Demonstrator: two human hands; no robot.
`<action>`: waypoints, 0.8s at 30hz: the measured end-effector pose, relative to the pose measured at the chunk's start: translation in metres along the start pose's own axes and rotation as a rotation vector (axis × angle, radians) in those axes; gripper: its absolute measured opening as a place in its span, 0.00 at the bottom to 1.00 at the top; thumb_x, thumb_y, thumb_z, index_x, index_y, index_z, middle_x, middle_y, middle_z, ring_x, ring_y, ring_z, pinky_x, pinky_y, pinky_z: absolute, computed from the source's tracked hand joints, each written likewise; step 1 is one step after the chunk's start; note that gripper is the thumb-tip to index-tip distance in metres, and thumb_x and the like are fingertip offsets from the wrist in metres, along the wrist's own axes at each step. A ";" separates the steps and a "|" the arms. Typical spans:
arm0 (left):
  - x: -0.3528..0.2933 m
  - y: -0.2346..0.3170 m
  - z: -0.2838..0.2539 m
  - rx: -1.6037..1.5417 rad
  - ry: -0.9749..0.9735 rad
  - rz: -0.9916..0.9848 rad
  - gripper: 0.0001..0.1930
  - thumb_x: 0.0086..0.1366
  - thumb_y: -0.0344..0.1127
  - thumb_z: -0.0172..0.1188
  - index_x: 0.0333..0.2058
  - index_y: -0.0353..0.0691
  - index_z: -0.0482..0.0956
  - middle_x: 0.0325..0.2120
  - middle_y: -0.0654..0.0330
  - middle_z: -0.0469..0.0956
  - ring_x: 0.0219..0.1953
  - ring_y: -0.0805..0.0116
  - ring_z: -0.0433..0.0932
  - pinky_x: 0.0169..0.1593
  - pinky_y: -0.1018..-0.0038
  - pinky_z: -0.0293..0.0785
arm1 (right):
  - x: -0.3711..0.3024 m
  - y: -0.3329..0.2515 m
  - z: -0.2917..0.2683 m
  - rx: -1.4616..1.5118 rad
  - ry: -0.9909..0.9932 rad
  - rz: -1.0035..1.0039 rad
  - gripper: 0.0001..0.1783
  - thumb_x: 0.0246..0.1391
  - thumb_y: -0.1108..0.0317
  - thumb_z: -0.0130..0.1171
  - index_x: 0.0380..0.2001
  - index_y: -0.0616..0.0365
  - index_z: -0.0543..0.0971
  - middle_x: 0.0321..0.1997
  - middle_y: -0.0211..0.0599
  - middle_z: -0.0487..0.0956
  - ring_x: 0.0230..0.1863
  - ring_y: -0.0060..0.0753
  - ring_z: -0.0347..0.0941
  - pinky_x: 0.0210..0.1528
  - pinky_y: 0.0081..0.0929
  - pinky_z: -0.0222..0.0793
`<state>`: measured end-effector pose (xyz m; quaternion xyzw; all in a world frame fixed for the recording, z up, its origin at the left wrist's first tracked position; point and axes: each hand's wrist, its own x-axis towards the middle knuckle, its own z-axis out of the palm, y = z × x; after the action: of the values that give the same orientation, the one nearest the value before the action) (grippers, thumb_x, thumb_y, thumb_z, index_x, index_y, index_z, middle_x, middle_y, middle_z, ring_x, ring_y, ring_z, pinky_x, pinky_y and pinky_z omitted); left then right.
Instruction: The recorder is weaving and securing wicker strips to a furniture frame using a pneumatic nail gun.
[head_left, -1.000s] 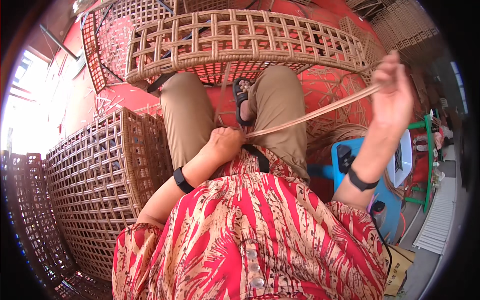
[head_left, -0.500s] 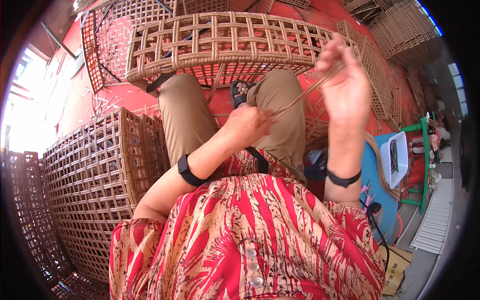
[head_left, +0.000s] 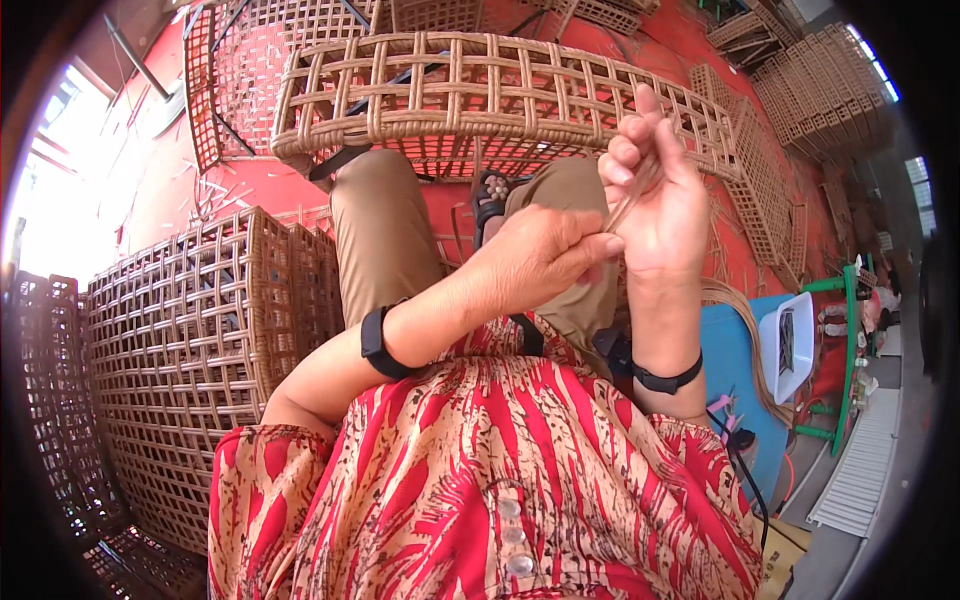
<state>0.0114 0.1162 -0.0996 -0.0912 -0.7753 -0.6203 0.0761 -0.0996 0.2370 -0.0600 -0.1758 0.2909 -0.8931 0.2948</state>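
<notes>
Several brown weaving strands (head_left: pixel 630 196) run between my two hands above my right knee. My left hand (head_left: pixel 556 250) pinches their near end between thumb and fingers. Palm up, my right hand (head_left: pixel 655 190) has its fingers curled round the upper part of the strands. Both wrists wear black bands. Just beyond my hands a woven wicker panel (head_left: pixel 440 125) with an open lattice lies across in front of my knees. Its right part is partly hidden behind my right hand.
At my left stands a large brown woven basket (head_left: pixel 170 330). A blue surface (head_left: pixel 735 350) at my right bears a white tray (head_left: pixel 790 345) and a coil of strands (head_left: pixel 755 335), near a green frame (head_left: pixel 850 350). More woven pieces and scraps lie on the red floor (head_left: pixel 160 200).
My hands have come together: the left moved right and the right came lower and inward. The strand stretched between them is now a short bunch. The view has shifted slightly.
</notes>
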 end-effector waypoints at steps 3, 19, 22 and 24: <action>-0.017 -0.034 0.002 0.252 -0.078 -0.001 0.17 0.68 0.45 0.55 0.30 0.35 0.80 0.22 0.52 0.81 0.27 0.50 0.81 0.35 0.59 0.76 | 0.010 -0.033 -0.004 -0.020 0.078 -0.033 0.17 0.67 0.65 0.50 0.54 0.65 0.72 0.36 0.37 0.80 0.33 0.27 0.73 0.32 0.26 0.68; -0.024 -0.002 -0.026 0.061 0.061 -0.080 0.22 0.66 0.47 0.60 0.51 0.36 0.74 0.42 0.51 0.79 0.45 0.63 0.79 0.46 0.68 0.74 | -0.012 0.015 0.029 -0.041 -0.065 -0.005 0.22 0.66 0.63 0.53 0.61 0.57 0.69 0.39 0.34 0.76 0.38 0.26 0.69 0.36 0.24 0.65; -0.028 -0.006 -0.021 -0.048 -0.081 -0.204 0.14 0.68 0.41 0.58 0.38 0.34 0.79 0.29 0.57 0.82 0.32 0.66 0.80 0.38 0.69 0.75 | 0.000 0.005 0.015 0.007 -0.062 -0.006 0.22 0.67 0.62 0.52 0.59 0.62 0.70 0.41 0.41 0.83 0.39 0.34 0.80 0.37 0.29 0.73; -0.041 -0.030 -0.019 0.255 -0.122 0.062 0.12 0.67 0.39 0.59 0.30 0.36 0.80 0.21 0.59 0.80 0.24 0.59 0.79 0.33 0.66 0.75 | 0.003 -0.026 0.011 -0.024 -0.015 -0.052 0.23 0.69 0.67 0.45 0.62 0.68 0.64 0.44 0.39 0.76 0.40 0.28 0.70 0.38 0.25 0.68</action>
<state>0.0440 0.0895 -0.1336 -0.1419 -0.8479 -0.5074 0.0589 -0.1073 0.2476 -0.0354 -0.1935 0.2947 -0.8955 0.2716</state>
